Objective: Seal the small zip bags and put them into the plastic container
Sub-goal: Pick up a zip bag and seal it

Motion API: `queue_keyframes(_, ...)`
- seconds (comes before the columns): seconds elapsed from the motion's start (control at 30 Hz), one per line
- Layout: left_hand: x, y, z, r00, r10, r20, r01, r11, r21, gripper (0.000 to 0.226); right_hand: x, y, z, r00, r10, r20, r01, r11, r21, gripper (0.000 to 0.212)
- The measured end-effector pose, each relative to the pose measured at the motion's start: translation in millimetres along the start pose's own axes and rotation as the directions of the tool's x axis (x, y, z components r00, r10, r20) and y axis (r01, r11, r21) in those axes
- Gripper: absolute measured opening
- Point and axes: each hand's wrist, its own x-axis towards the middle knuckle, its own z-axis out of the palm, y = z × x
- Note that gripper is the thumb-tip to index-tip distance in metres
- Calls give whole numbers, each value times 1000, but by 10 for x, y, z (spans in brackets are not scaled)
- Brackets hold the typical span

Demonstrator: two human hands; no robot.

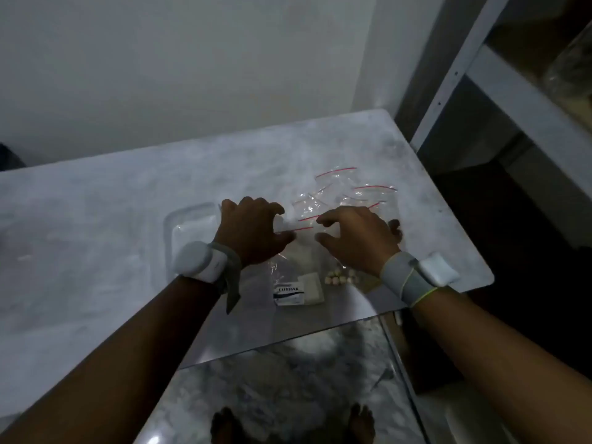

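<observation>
- The plastic container (189,229), clear and rectangular, sits on the pale marbled table (96,219) left of centre; its right side is hidden by the left hand (250,233). What lies inside cannot be told in the dim, blurred view.
- A loose pile of small zip bags (339,190) with red seal strips lies on the table to the right of the container, at the far side of the hands.
- The left hand, fingers curled, pinches the left end of one zip bag (302,243) at its red strip.
- The right hand (355,240) is at the bag's right end with fingers spread and bent; whether they grip it cannot be told.
- Nearer lie a clear bag with a Lurpak packet (290,291) and small pale round pieces (339,278) beside it.
- Both wrists wear white banded devices (200,261).
</observation>
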Motion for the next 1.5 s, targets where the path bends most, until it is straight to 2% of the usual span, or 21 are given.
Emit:
queue_keyframes(0.13, 9, -44, 108, 998, -29, 50, 29, 1000, -3, 56, 28, -22, 121, 998, 50, -45, -49, 998, 27, 35)
queue_keyframes(0.33, -47, -66, 91, 994, -89, 64, 101, 969, -223, 48, 126, -32, 247, 998, 60, -22, -57, 991, 119, 41)
queue_keyframes(0.43, -92, -76, 18, 993, -77, 89, 103, 933, -345, 41, 140, -63, 251, 996, 86, 35, -91, 975, 205, 40)
queue_keyframes(0.5, -133, -94, -55, 993, -57, 102, 95, 904, -416, 40, 132, -96, 224, 989, 120, 84, -142, 934, 329, 33)
queue_keyframes(0.6, -184, -142, -164, 996, -35, 88, 74, 866, -494, 39, 109, -150, 167, 986, 136, 92, -163, 880, 447, 6)
queue_keyframes(0.7, -240, -206, -303, 992, -24, 120, 89, 815, -572, 32, 72, -227, 42, 984, 147, 101, -178, 809, 561, 10)
queue_keyframes(0.8, -309, -271, -457, 987, -17, 159, 122, 722, -681, 20, 11, -337, -139, 992, 80, 99, -125, 753, 647, 6)
queue_keyframes(0.87, -345, -298, -518, 988, -13, 152, 128, 603, -787, 13, 7, -393, -241, 993, 56, 102, -112, 708, 697, 4)
queue_keyframes(1.03, -523, -325, -632, 998, -35, 52, 61, 319, -946, 7, -52, -621, -576, 998, -8, 70, -52, 592, 804, 9)
queue_keyframes(1.1, -562, -321, -719, 999, -54, 1, 15, 256, -966, 4, -59, -721, -694, 999, -19, 30, -14, 571, 821, 10)
queue_keyframes(1.27, -540, -278, -932, 985, -136, -101, -68, 229, -971, 6, -46, -819, -832, 999, 4, -44, 36, 505, 862, 15)
queue_keyframes(1.4, -495, -319, -1033, 985, -148, -88, -48, 253, -966, 8, -26, -858, -790, 1000, 14, 17, -22, 484, 875, 18)
queue_keyframes(1.5, -473, -315, -1040, 988, -134, -83, -50, 236, -971, 7, -16, -850, -747, 1000, 16, -25, 15, 455, 890, 16)
